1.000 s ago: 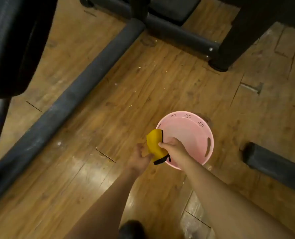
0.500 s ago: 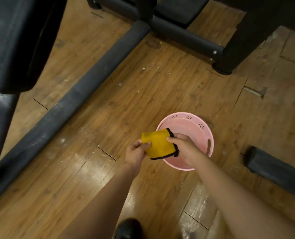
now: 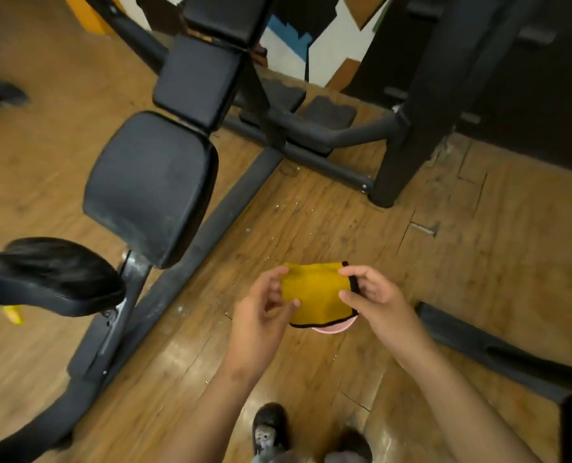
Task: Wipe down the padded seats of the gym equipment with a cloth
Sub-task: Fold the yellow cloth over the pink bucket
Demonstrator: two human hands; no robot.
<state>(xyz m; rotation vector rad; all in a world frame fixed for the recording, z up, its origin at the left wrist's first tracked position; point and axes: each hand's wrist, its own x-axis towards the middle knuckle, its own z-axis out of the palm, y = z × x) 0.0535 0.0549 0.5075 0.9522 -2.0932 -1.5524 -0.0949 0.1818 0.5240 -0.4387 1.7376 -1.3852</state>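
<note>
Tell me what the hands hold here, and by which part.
Both pinch a yellow cloth with black edging: left hand on its left edge, right hand on its right edge.

Gym, padded seat (image 3: 151, 185) (black), steel frame (image 3: 314, 138)

Padded seat (image 3: 151, 188) left, open floor (image 3: 311, 228) between, frame post (image 3: 408, 135) right

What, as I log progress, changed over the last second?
The yellow cloth, bunched over the pink basin, is now opened flat between the left hand and right hand, hiding most of the basin. The view tilted up onto the padded seat. Both hands still hold the cloth; the seat is untouched.
</note>
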